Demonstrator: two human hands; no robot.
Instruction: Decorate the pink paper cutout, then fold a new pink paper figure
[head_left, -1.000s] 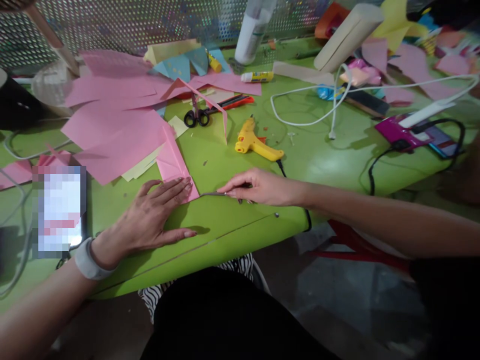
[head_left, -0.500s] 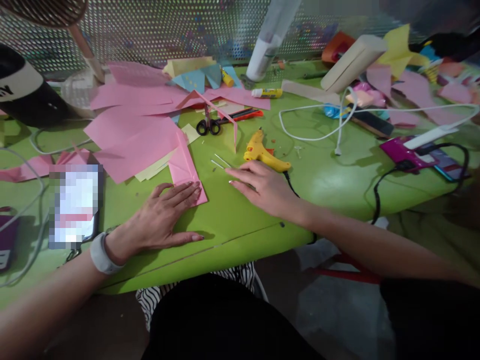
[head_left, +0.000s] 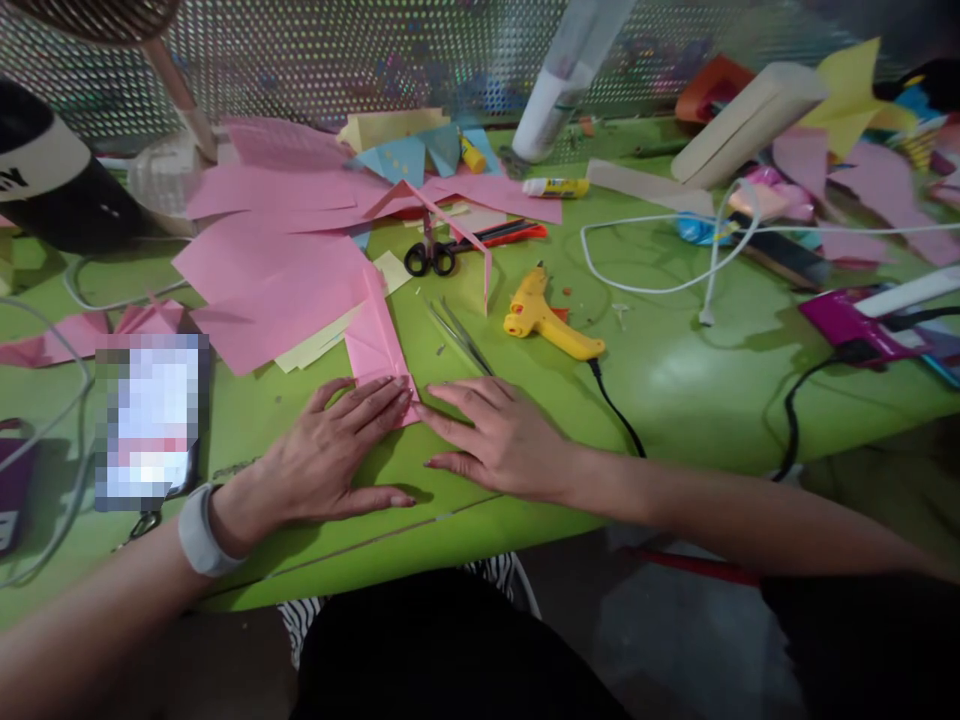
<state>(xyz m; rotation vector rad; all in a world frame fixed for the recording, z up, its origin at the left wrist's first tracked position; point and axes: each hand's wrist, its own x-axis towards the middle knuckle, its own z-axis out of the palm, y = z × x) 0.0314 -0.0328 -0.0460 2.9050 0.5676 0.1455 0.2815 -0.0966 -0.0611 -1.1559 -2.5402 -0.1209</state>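
Note:
A folded strip of pink paper (head_left: 375, 335) lies on the green table (head_left: 645, 400). My left hand (head_left: 337, 445) rests flat over the strip's near end, fingers stretched out and pressing on it. Just right of that, my right hand (head_left: 495, 430) is spread low over the table with nothing in it, its index fingertip at the strip's right edge; whether it touches the paper I cannot tell. Metal tweezers (head_left: 457, 335) lie on the table just beyond my right fingers. A yellow glue gun (head_left: 551, 318) sits to the right of the tweezers.
Pink paper sheets (head_left: 277, 270) cover the back left. Black-handled scissors (head_left: 430, 258) and a glue stick (head_left: 555, 188) lie behind. A phone (head_left: 154, 420) is left of my left hand. A white cable (head_left: 652, 288) loops at right, near a purple power adapter (head_left: 862, 325).
My right hand has let go of the tweezers, which now lie on the table. It has come back left to the paper strip. My left hand stays on the strip.

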